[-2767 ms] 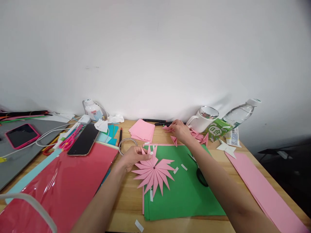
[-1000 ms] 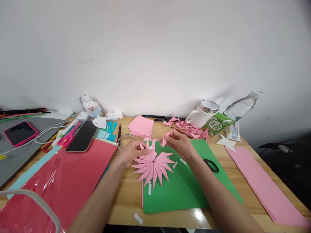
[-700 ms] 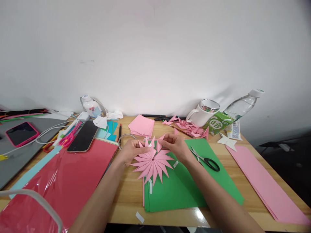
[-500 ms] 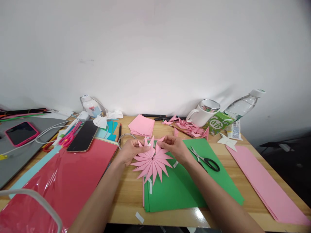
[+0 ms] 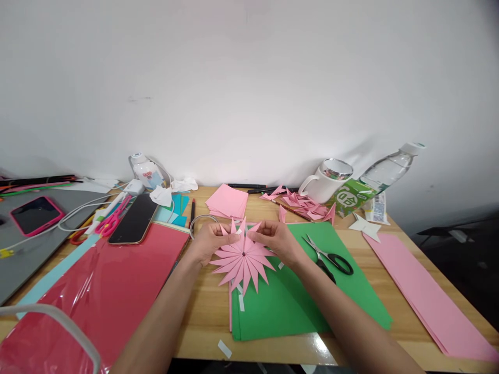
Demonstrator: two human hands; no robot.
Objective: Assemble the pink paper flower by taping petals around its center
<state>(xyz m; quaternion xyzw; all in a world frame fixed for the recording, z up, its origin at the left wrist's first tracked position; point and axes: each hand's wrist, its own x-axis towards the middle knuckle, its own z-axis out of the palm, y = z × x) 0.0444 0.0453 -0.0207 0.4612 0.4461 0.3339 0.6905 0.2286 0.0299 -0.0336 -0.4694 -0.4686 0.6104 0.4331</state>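
A pink folded-paper star point(image 5: 244, 259) with many pointed rays is held up between my hands, above the left part of the green paper stack point(image 5: 296, 306). My left hand point(image 5: 210, 240) pinches its upper left rays, thumb on top. On the upper right side, my right hand point(image 5: 276, 238) grips the rays with thumb and curled fingers. The undersides of the rays and some fingertips are hidden. Black-handled scissors point(image 5: 329, 258) lie open on the green paper, right of my right hand. Small white strips point(image 5: 241, 302) rest near the star's lower edge.
Pink squares point(image 5: 227, 200) and a pile of folded pink pieces point(image 5: 304, 203) lie behind. A white mug point(image 5: 327, 182), green box point(image 5: 349, 196) and tilted bottle point(image 5: 390, 169) stand back right. Pink sheets point(image 5: 424, 291) lie right; red sheets point(image 5: 117, 291) and a phone point(image 5: 133, 219) lie left.
My right hand has shifted slightly left, its thumb now pressing nearer the star's top middle, and the gap between the upper rays has narrowed. My left hand keeps its place.
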